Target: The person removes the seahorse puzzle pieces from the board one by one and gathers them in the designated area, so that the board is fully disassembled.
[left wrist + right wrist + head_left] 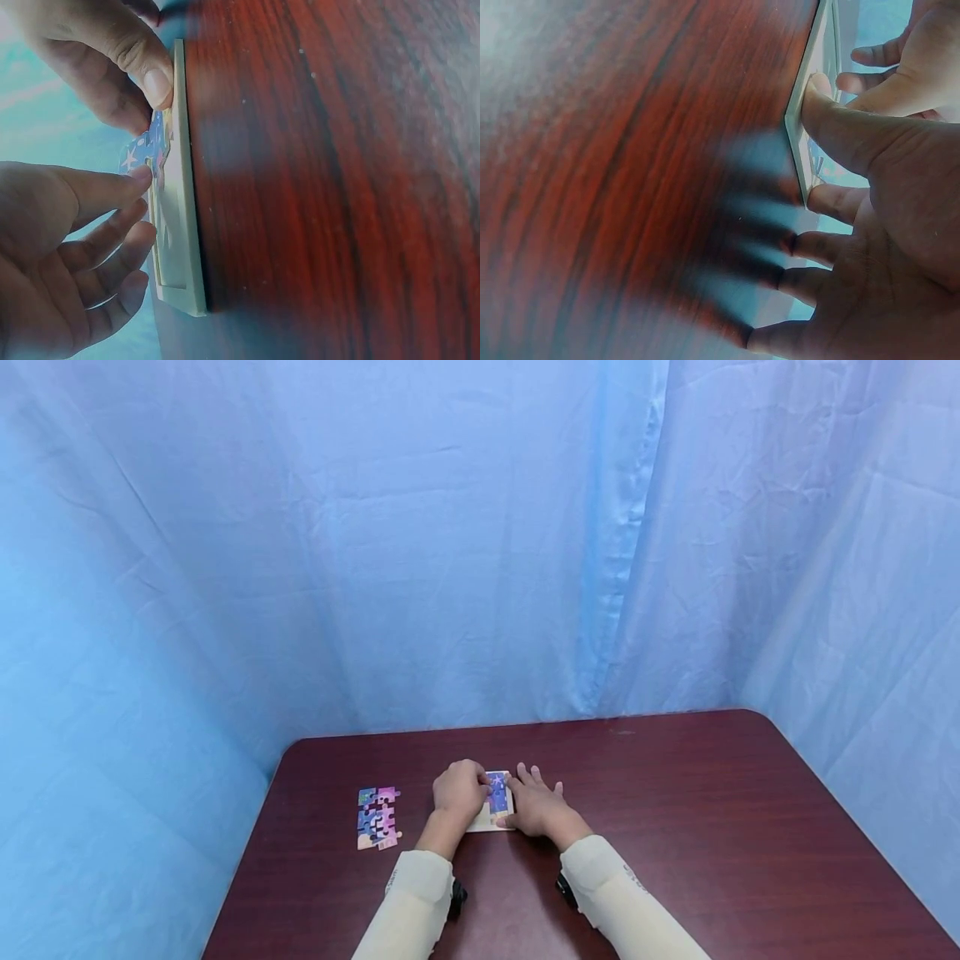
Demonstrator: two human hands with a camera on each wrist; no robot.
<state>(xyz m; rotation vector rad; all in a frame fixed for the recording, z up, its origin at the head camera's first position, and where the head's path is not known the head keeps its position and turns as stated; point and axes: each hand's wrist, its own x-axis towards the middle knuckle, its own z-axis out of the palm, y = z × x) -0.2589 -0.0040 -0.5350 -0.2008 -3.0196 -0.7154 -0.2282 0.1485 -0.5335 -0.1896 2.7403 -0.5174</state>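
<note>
A shallow pale puzzle tray (480, 821) lies in front of the person, its right part filled with blue and purple jigsaw pieces (498, 793). Over its left side, the left hand (460, 789) pinches a blue puzzle piece (130, 157) with a star print, thumb against it and the other fingers loosely bent. That piece is tilted up from the tray in the left wrist view. The right hand (536, 804) rests at the tray's right end with fingers spread. Its thumb (819, 88) presses on the tray's rim, and the remaining fingertips touch the table.
To the left of the tray, several loose pink and blue jigsaw pieces (378, 818) lie grouped on the dark red wooden table (675, 827). Blue curtains (465, 543) hang behind the table and along both sides. Both forearms wear light sleeves with dark wrist cameras.
</note>
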